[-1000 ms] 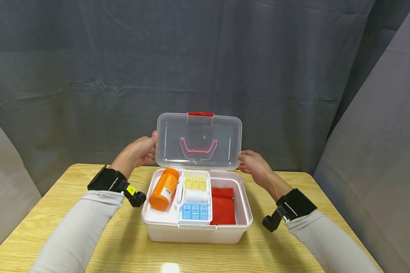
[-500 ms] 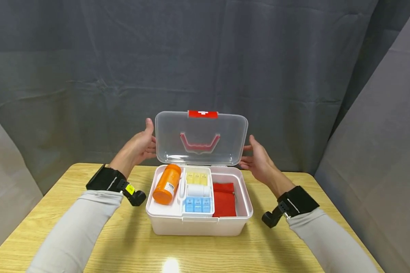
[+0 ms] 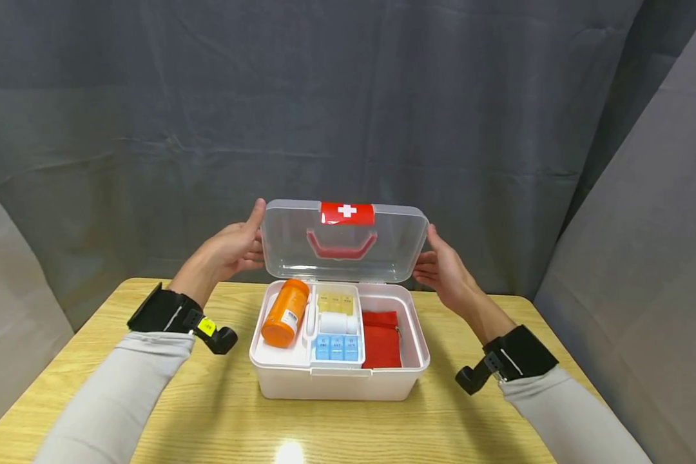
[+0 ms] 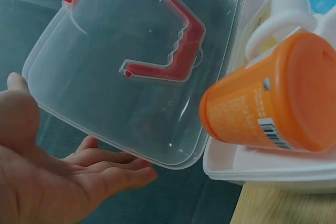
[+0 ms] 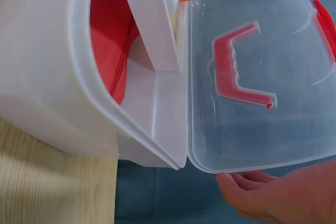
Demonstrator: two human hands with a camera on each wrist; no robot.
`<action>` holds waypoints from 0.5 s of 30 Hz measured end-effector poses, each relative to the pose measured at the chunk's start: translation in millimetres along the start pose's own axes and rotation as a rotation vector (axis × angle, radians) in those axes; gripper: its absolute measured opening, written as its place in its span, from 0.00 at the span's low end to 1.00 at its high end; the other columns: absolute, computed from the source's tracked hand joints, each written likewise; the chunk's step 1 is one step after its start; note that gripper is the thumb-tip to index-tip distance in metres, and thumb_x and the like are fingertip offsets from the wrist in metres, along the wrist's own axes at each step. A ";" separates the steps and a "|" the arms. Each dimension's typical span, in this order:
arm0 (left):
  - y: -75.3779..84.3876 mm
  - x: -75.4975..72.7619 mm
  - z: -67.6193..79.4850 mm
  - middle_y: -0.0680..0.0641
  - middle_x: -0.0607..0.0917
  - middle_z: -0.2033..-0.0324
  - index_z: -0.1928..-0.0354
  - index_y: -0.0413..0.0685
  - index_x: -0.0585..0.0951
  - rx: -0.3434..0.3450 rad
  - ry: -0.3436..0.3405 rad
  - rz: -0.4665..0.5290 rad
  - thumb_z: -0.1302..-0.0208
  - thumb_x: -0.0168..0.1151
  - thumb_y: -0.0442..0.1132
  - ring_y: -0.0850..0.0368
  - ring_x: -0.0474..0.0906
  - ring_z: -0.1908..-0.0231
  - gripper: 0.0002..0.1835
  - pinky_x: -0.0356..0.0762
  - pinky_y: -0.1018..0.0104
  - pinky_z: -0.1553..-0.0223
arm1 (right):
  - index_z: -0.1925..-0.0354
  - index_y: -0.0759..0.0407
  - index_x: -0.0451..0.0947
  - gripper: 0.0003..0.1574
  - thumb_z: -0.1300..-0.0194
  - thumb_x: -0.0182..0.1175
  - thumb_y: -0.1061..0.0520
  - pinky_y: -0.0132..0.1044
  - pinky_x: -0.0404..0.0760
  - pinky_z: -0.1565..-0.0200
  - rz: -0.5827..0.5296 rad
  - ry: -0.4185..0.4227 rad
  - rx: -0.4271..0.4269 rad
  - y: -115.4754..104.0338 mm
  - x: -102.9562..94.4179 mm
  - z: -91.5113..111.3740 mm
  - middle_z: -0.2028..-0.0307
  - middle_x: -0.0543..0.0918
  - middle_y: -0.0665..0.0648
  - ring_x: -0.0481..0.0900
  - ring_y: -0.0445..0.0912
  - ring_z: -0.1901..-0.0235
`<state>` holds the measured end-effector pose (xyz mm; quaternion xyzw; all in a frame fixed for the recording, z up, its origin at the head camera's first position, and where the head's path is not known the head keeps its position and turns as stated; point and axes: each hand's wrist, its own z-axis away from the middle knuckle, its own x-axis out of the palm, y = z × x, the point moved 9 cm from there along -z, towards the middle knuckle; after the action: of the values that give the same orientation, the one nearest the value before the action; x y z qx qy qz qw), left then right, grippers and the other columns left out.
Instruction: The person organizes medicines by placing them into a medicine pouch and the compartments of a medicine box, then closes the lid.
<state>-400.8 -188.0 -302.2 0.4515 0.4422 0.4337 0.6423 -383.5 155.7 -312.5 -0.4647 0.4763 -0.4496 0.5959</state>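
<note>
A white first-aid box (image 3: 339, 385) stands on the table, its clear lid (image 3: 290, 241) raised and tilted up at the back. The lid has a red latch with a white cross (image 3: 347, 213) and a red handle (image 3: 342, 250). At the lid's left edge is my left hand (image 3: 232, 248), thumb up and fingers extended behind it. My right hand (image 3: 448, 270) touches the opposite edge in a similar pose. Inside the box, an orange pill bottle (image 3: 285, 314) lies on the left of a white tray, beside yellow (image 3: 335, 302) and blue pill organizers (image 3: 336, 348). A red zip pouch (image 3: 381, 341) fills the right.
The wooden table (image 3: 209, 399) carries the box near its far edge. A dark grey curtain (image 3: 348, 96) hangs close behind, with lighter grey cloth panels (image 3: 644, 212) at the sides. A small white roll (image 3: 338, 323) lies between the organizers.
The lid's top edge has tipped forward, so the latch's cross now shows fully. Both hands have shifted up along the lid's sides, thumbs now raised by its upper corners.
</note>
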 end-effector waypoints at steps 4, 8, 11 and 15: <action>4.4 2.7 3.1 0.27 0.64 0.28 0.22 0.34 0.48 -0.002 -0.032 -0.070 0.34 0.38 0.78 0.31 0.65 0.29 0.58 0.61 0.42 0.27 | 0.25 0.67 0.55 0.55 0.25 0.30 0.25 0.54 0.57 0.23 0.044 0.022 -0.088 -11.3 -4.3 7.9 0.26 0.61 0.70 0.63 0.65 0.29; 7.4 7.3 5.9 0.27 0.62 0.27 0.21 0.34 0.44 -0.006 -0.080 -0.121 0.35 0.40 0.78 0.30 0.64 0.28 0.60 0.59 0.41 0.26 | 0.25 0.61 0.60 0.51 0.25 0.35 0.25 0.55 0.63 0.27 0.213 0.125 -0.177 -28.2 -12.4 17.5 0.29 0.65 0.67 0.67 0.63 0.32; 9.6 9.9 8.2 0.28 0.63 0.27 0.21 0.35 0.45 -0.002 -0.118 -0.161 0.32 0.40 0.76 0.31 0.64 0.28 0.57 0.59 0.41 0.26 | 0.26 0.59 0.61 0.49 0.26 0.42 0.26 0.58 0.68 0.31 0.420 0.240 -0.268 -43.5 -15.3 29.7 0.32 0.70 0.67 0.70 0.62 0.34; 12.8 10.1 12.9 0.28 0.65 0.28 0.22 0.36 0.45 0.002 -0.175 -0.192 0.28 0.42 0.71 0.30 0.64 0.29 0.52 0.60 0.41 0.26 | 0.25 0.58 0.61 0.45 0.28 0.54 0.33 0.66 0.73 0.37 0.629 0.359 -0.485 -66.2 -4.0 51.1 0.33 0.73 0.68 0.72 0.63 0.37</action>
<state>-388.1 -178.1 -289.1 0.4436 0.4261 0.3288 0.7166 -339.9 155.2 -241.1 -0.3378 0.7826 -0.1951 0.4851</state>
